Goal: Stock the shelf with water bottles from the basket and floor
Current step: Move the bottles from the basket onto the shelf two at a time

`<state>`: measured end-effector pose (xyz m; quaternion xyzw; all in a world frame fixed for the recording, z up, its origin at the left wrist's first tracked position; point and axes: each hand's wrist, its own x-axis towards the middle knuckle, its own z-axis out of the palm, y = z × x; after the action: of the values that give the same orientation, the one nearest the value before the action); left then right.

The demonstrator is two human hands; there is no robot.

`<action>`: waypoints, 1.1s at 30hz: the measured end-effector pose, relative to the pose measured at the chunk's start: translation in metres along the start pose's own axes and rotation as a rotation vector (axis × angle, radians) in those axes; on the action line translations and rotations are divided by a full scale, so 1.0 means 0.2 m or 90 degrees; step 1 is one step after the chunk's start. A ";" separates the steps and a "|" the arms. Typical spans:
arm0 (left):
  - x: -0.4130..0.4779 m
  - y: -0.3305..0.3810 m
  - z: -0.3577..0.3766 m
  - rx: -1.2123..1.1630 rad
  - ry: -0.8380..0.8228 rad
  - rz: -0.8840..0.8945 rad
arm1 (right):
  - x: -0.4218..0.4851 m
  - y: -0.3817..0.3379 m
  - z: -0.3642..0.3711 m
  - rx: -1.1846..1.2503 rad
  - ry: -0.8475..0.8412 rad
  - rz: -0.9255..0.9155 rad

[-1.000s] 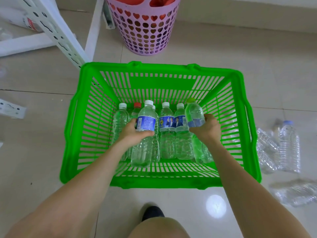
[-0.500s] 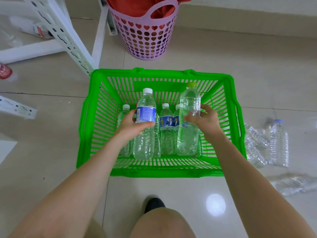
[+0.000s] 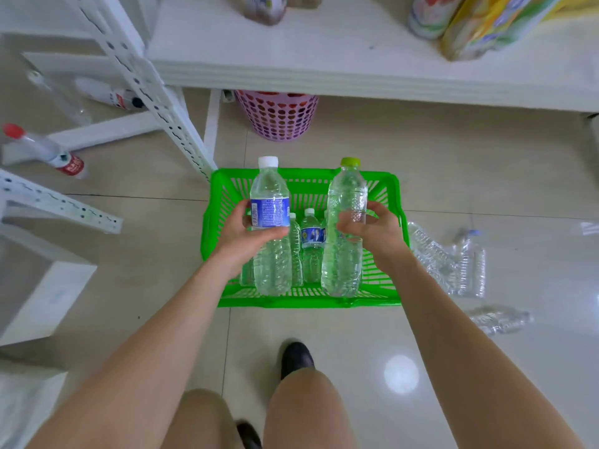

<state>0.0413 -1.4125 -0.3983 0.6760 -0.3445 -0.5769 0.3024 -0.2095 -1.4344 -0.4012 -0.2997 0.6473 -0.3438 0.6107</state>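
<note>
Left hand point(image 3: 246, 236) grips the white-capped bottle point(image 3: 270, 202), right hand point(image 3: 372, 233) the green-capped bottle point(image 3: 346, 192) — clipping the far shelf point(image 3: 356, 81) could knock either loose.

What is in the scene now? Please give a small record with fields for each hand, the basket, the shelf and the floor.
left hand: holds a clear plastic water bottle with white cap and blue label, upright
right hand: holds a clear plastic water bottle with green cap, upright
green plastic slotted basket: on the floor below both hands, with other water bottles inside
white shelf board: ahead of the basket, higher up
floor at right: loose clear bottles lying
</note>
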 end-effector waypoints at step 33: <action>-1.47 2.10 -0.55 0.058 0.045 0.288 | -1.52 -2.12 0.18 -0.001 -0.121 -0.269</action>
<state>0.0725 -1.4158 0.1255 0.6145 -0.5019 -0.4543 0.4050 -0.1650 -1.4396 0.1197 -0.4598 0.5098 -0.4338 0.5836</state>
